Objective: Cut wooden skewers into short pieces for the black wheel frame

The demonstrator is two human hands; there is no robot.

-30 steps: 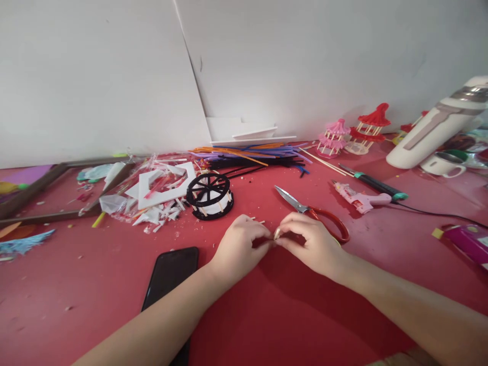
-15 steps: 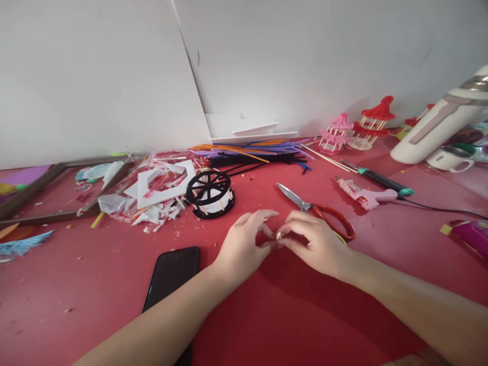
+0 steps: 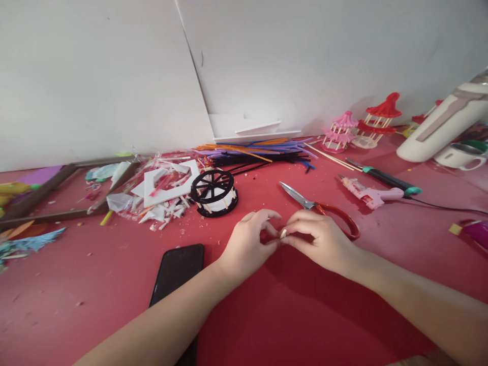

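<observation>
Pale stick pieces (image 3: 283, 234), just below frame centre, pinched by right hand (image 3: 324, 241), left hand (image 3: 247, 246) curled alongside, grip unclear; apparently being aligned, next move calling for steadiness.

Red desk (image 3: 263, 320): scissors (image 3: 297, 195) beyond fingers (image 3: 301, 217), rightward; phone (image 3: 181, 269) left, nearer; black model (image 3: 219, 205) left, beyond; glue gun (image 3: 375, 195), flask (image 3: 430, 137) farther right; pipe cleaners (image 3: 247, 150) well beyond.

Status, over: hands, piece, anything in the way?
Right hand pinches small pale piece. Left hand fingers close against it, grip unclear. Scissors lie just beyond right hand.
</observation>
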